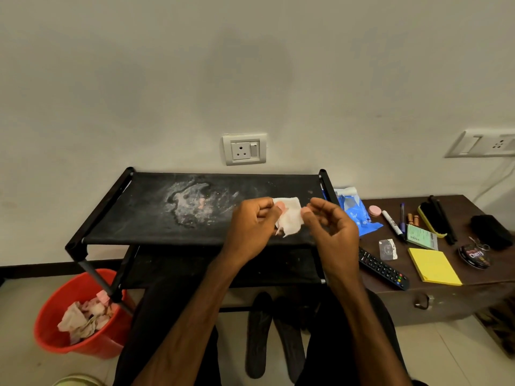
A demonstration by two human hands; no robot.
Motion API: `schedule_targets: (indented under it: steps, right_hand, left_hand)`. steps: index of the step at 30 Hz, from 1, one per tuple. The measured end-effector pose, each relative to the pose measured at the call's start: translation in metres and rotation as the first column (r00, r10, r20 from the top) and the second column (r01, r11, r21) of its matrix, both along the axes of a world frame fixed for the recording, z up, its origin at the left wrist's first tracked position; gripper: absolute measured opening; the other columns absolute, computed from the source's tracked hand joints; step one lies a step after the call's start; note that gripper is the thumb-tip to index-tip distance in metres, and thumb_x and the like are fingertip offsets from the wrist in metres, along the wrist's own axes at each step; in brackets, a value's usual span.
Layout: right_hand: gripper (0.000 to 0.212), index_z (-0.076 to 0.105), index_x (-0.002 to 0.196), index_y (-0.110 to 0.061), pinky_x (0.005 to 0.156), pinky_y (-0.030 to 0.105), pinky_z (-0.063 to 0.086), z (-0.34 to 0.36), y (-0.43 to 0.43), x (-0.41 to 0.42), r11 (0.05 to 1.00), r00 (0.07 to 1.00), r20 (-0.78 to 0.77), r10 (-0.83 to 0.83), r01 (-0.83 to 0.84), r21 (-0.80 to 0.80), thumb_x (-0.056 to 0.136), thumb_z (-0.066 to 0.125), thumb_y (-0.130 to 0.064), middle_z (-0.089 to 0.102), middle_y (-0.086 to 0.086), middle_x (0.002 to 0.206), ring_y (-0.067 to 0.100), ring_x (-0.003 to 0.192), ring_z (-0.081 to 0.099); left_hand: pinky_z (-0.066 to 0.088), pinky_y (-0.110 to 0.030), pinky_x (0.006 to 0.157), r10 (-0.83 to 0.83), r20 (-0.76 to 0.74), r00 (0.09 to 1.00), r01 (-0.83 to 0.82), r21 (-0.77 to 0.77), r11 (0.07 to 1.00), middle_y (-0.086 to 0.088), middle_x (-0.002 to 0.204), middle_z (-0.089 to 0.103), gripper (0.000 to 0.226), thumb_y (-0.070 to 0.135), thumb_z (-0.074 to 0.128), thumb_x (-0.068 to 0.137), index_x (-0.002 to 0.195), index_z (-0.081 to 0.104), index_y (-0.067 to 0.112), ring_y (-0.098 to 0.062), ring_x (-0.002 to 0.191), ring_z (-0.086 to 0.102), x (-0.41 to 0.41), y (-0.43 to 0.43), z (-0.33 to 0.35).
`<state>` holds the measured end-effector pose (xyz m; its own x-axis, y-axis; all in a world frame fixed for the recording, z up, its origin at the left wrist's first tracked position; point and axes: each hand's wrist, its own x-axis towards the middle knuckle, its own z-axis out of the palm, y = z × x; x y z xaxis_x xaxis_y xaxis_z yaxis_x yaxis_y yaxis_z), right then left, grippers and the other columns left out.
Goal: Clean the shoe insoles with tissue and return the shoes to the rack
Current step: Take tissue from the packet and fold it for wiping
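Note:
A small white tissue hangs in front of the black shoe rack. My left hand pinches its left edge with curled fingers. My right hand touches its right edge with the thumb tip, the other fingers loosely curled. Two dark insoles lie side by side on the floor between my knees, below the rack. The rack's top shelf carries a whitish dusty stain. No shoes are visible on the rack.
A red bucket with several crumpled tissues stands at the lower left. A brown trunk at right holds a blue tissue pack, remote, yellow notepad, markers, brush and polish tin.

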<state>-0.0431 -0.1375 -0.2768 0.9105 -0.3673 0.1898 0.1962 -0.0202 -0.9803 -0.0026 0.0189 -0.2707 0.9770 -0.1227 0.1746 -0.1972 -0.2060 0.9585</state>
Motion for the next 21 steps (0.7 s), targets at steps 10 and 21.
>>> schedule_targets:
  steps: [10,21]
  right_hand:
    - [0.021,0.074,0.108,-0.003,0.080,0.035,0.064,-0.0018,-0.0021,-0.0045,0.989,0.992,-0.032,0.124,-0.121,0.091,0.088,0.077,-0.010,0.079,0.009,0.097,0.026,0.090,0.077]
    - [0.028,0.075,0.105,-0.007,0.070,0.039,0.055,-0.0031,-0.0056,-0.0013,0.962,0.990,-0.101,0.096,-0.066,0.265,0.087,0.079,-0.027,0.077,0.017,0.097,0.030,0.084,0.072]
  left_hand:
    - [0.056,-0.024,0.066,-0.258,-0.050,0.965,0.259,0.002,0.966,0.005,0.084,0.074,0.025,0.021,0.054,0.105,0.115,0.071,0.006,-0.005,0.074,0.070,-0.0082,0.0011,0.0078]
    - [0.063,-0.033,0.079,-0.333,-0.153,0.930,0.304,-0.187,0.934,-0.013,0.102,0.077,0.029,0.008,0.073,0.091,0.119,0.068,0.002,-0.032,0.091,0.075,-0.0047,0.0041,0.0033]
